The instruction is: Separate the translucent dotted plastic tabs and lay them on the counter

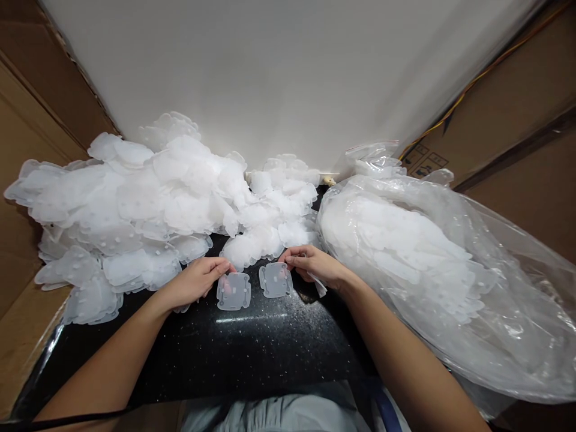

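Between finger and thumb, my left hand pinches a thin translucent plastic sheet, squarish with notched edges and small marks near its corners. A second plastic sheet of the same kind is pinched by its upper right corner in my right hand. The two sheets are side by side, a small gap apart, over the black speckled tabletop. A narrow white strip shows under my right hand; I cannot tell what it is. Through both sheets, fingertips show faintly.
A large heap of similar sheets covers the left side, with a smaller pile behind my hands. At right lies a big clear plastic bag full of them. Cardboard boxes flank both sides, and a pale wall stands behind.
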`<action>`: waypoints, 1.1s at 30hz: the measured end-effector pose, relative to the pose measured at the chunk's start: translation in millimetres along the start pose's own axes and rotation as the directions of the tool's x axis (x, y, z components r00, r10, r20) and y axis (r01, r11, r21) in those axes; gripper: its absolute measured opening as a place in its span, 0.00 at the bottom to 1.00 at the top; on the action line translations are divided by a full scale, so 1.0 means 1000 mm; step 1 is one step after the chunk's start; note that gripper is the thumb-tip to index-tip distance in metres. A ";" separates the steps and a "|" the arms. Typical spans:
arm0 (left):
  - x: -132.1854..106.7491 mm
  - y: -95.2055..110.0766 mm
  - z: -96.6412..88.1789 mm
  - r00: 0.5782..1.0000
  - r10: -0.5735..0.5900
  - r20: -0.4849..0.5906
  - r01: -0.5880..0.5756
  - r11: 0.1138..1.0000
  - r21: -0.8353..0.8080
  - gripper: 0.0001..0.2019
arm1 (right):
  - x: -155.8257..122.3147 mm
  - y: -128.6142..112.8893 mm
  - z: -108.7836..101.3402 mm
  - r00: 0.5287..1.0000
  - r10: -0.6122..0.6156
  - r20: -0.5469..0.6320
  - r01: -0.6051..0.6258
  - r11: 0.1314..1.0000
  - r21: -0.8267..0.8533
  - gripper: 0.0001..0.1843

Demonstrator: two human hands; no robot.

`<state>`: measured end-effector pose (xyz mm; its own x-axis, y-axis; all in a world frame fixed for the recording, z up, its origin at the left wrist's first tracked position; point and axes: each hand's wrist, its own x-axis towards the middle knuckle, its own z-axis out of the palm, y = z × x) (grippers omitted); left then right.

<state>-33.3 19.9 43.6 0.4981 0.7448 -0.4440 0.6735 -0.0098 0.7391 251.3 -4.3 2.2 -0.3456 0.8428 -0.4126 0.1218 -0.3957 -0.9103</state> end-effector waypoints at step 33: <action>-0.002 -0.003 0.000 1.000 -0.001 0.024 0.000 1.000 0.013 0.23 | -0.007 -0.005 0.006 1.000 -0.017 0.000 0.017 0.993 -0.119 0.14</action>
<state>-36.2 18.7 42.8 0.5108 0.7284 -0.4566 0.6809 -0.0185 0.7322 247.7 -10.1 9.4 -0.3475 0.8497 -0.3966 0.2260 -0.3346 -0.9149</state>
